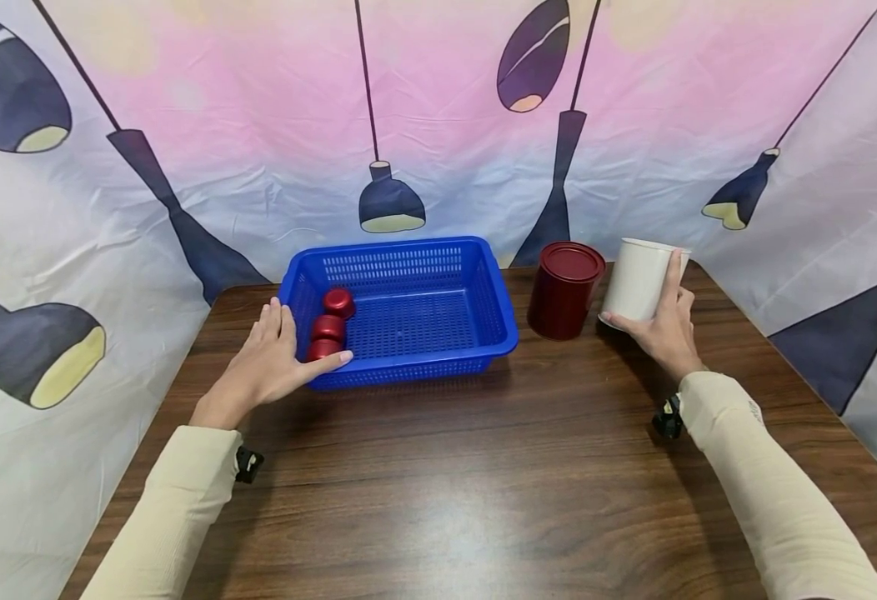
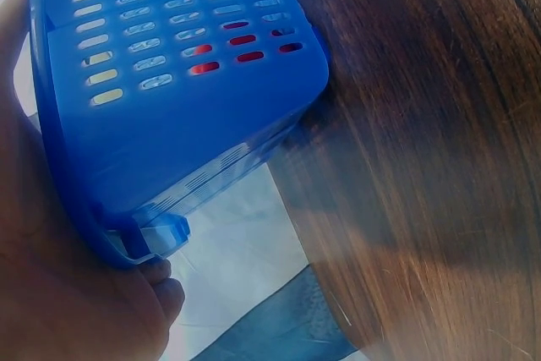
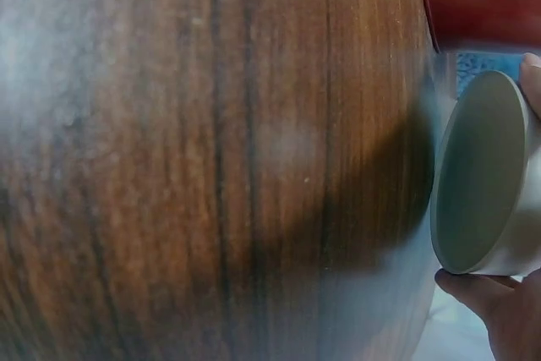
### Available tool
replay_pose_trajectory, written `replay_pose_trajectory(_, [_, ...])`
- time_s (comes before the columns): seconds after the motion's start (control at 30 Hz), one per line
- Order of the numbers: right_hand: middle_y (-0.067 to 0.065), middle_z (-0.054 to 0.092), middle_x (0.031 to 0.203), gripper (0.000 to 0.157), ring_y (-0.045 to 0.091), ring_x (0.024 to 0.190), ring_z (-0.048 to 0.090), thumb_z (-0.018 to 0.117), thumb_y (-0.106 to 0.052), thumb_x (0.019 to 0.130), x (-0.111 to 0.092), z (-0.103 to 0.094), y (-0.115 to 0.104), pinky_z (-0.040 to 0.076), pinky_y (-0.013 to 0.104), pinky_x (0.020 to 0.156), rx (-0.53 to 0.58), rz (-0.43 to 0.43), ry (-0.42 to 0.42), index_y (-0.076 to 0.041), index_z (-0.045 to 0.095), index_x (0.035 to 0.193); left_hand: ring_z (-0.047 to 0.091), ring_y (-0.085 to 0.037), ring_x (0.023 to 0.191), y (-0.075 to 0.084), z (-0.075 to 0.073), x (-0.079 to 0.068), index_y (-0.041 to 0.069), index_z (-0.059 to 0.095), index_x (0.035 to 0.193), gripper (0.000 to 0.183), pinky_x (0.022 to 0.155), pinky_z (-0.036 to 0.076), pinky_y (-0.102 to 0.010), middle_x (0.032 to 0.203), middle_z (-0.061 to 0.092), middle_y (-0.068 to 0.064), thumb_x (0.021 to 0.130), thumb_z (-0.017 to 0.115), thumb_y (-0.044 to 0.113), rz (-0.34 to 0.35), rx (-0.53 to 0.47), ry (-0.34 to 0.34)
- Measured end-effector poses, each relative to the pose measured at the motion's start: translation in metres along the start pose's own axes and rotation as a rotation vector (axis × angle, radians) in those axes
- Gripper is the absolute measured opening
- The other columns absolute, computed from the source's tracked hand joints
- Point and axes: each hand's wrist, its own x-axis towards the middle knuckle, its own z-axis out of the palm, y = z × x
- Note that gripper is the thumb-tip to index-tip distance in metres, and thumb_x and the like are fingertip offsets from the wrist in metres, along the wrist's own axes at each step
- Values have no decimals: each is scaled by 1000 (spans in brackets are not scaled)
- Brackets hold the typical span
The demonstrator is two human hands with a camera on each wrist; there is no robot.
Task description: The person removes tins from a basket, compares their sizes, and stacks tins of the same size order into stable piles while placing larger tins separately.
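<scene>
My left hand (image 1: 262, 358) rests on the left front corner of a blue perforated plastic basket (image 1: 494, 312), fingers straight and thumb spread across the front rim. Its fingertips reach the basket's outer edge in the left wrist view. Several small shiny red rounded pieces (image 1: 338, 303) sit in a row along the basket's left end, partly behind the thumb. On the right, my right hand (image 1: 671, 329) grips a white canister (image 1: 633, 279) between thumb and fingers. The canister tilts, and its underside (image 3: 482, 175) shows off the tabletop in the right wrist view.
A dark red lidded can (image 1: 562, 296) stands upright between the basket and the white canister. All of it is on a brown wood-grain table (image 1: 438, 467). A cloth backdrop (image 1: 273, 200) printed with lamps hangs close behind the table's far edge.
</scene>
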Motion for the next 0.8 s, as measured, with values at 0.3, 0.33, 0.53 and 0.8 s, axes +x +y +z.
replay_pose_trajectory(0.3, [41,22,145,139,55,129,35,90,-36,76,-1,3,2,38,71,95,-13,-10,4,-32,-20,160,-15,-50,149,-1,1,1,-12,-5,155,133,117,6,-68,162,-18,-31,82,45,88,2,-1,8])
replay_pose_trajectory(0.33, [41,21,145,138,56,129,36,90,-36,76,-2,4,2,39,71,95,-15,-10,4,-31,-20,160,-15,-50,149,-1,1,1,-13,-5,155,133,117,5,-68,162,-18,-31,82,45,87,3,-3,8])
replay_pose_trajectory(0.53, [41,16,148,137,57,131,35,89,-31,78,-2,7,5,38,72,97,-3,-24,0,-30,-20,160,-15,-50,149,-1,0,1,-12,-5,155,134,116,5,-69,161,-18,-31,82,45,88,0,-7,3])
replay_pose_trajectory(0.8, [42,16,148,137,56,134,31,90,-29,77,0,13,11,37,72,98,-7,-49,15,-27,-20,160,-13,-51,149,-1,1,1,-13,-5,155,133,117,6,-68,162,-18,-31,82,45,87,1,-1,6])
